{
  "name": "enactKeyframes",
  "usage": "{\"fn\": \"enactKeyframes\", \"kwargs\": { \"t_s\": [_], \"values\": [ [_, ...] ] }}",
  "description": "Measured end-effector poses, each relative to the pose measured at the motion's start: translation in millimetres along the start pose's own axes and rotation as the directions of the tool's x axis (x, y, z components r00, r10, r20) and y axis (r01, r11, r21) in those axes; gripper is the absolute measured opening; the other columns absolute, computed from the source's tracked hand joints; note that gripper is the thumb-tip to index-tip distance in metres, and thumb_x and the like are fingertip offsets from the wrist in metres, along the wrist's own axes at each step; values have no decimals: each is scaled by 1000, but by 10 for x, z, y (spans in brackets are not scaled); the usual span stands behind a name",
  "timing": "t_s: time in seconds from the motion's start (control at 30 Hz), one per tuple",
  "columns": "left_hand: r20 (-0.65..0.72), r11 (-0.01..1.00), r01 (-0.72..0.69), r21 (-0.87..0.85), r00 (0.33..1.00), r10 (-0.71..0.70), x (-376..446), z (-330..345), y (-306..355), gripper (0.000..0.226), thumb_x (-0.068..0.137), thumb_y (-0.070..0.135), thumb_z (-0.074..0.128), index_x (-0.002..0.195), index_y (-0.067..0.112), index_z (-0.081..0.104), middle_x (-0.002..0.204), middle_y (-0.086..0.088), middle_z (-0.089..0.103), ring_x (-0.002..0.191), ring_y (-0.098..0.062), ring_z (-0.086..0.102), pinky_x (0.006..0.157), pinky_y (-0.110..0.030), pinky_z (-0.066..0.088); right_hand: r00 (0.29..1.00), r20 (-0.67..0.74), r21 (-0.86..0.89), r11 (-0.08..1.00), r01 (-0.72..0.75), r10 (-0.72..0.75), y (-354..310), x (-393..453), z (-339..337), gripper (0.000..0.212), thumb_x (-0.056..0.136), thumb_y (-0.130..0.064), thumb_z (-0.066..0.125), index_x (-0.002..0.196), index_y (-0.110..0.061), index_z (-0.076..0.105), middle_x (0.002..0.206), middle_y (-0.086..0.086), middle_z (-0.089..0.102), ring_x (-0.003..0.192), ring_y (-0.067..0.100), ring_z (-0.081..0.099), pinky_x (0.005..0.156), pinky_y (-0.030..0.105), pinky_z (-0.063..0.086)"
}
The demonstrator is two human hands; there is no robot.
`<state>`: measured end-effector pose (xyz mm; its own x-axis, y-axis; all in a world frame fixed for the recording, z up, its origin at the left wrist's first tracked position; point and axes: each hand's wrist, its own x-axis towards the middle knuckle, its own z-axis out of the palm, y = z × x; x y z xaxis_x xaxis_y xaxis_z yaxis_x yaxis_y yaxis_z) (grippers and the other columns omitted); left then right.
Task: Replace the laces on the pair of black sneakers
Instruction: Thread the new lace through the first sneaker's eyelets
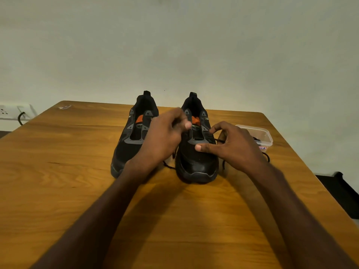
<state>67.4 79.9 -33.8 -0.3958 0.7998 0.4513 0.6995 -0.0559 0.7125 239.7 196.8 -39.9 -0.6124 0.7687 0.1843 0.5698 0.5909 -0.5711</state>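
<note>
Centrally on the wooden table [58,191], two black sneakers stand side by side, toes toward the camera. The left sneaker [134,136] shows open eyelets and an orange patch on the tongue; no lace visible in it, though its right flank is covered by the left hand [165,136]. The right sneaker [197,162] sits just beside it, toe cap fully in view, midfoot partly masked by both hands.

Left hand: fingers curled over the upper eyelet area of the right sneaker, motion-blurred. It seems to pinch a lace end, but the blur hides the contact; cannot confirm.

Right hand [235,146]: thumb pressed flat on the vamp, index finger curled over the eyelets at the shoe's right edge. A black lace [219,141] runs out from under that finger; whether the finger grips it cannot be told.

More lace trails on the table at either side of the shoe, partly hidden under the wrists.

Right of frame: clear plastic container [260,134], dark contents indistinct, with a small label whose text is illegible.

Far left edge: wall socket [11,112] with a plugged cable, partly cut off.
</note>
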Motion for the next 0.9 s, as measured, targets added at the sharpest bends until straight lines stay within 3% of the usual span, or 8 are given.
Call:
{"fn": "enactKeyframes", "kwargs": {
  "t_s": [0.1,0.23,0.3,0.4,0.5,0.6,0.73,0.9],
  "values": [
    [-219,978,-85,-191,975,42,24,-118,27,15,104,23,63,93,14,66,86,6,66,85,-9,64,79,-31,54,999,17,-4,999,-50,50,6,-6,-10,82,49,-90,65,109,-34,60,96,-11,64,86,9,61,69,34,55],
    [-130,985,-88,145,986,107,-18,-103,26,33,97,50,63,72,28,67,68,23,62,67,8,55,89,-56,53,997,-3,73,994,-78,78,23,13,22,57,69,-76,73,94,-25,66,87,-15,65,81,3,60,70,33,52],
    [-77,996,-82,19,994,83,-50,-91,115,39,99,47,64,71,21,68,67,17,65,65,5,59,97,-63,51,997,15,283,956,-72,71,18,0,-33,42,84,-57,75,86,-15,74,74,-10,70,68,3,63,66,27,48],
    [-54,934,-84,-347,996,70,-56,-161,240,33,104,27,62,79,7,67,75,-10,68,75,-25,68,91,-43,58,996,94,641,765,-59,-1,-37,-93,-205,35,93,-44,70,94,-10,77,57,-3,55,46,12,41,46,23,30],
    [-72,819,-88,-567,996,57,-44,-257,278,13,103,16,61,99,6,69,91,-5,69,85,-17,63,82,-29,52,984,21,900,431,59,-179,-112,-137,-312,29,99,-29,60,123,-17,72,67,1,44,50,11,26,46,25,22],
    [-57,674,-69,-736,998,40,-16,-290,255,36,96,15,62,131,9,63,131,-8,67,119,-22,63,89,-36,50,965,-111,927,325,186,-237,-155,-134,-332,36,107,-19,50,142,-20,60,76,2,51,50,10,30,44,22,27],
    [-81,691,-148,-707,988,130,5,-296,240,75,94,11,64,161,27,32,151,-15,49,134,-31,58,93,-35,53,930,-293,771,521,367,-221,-135,-123,-329,43,107,-14,54,148,-28,52,112,4,70,68,19,56,52,29,38],
    [-134,811,-198,-550,980,149,-17,-225,190,88,99,5,67,164,32,14,132,-15,63,92,-37,76,74,-38,58,906,-291,136,923,359,-309,-54,-37,-100,65,98,-20,69,153,-43,42,144,-17,55,106,7,64,78,20,53]
  ]
}}
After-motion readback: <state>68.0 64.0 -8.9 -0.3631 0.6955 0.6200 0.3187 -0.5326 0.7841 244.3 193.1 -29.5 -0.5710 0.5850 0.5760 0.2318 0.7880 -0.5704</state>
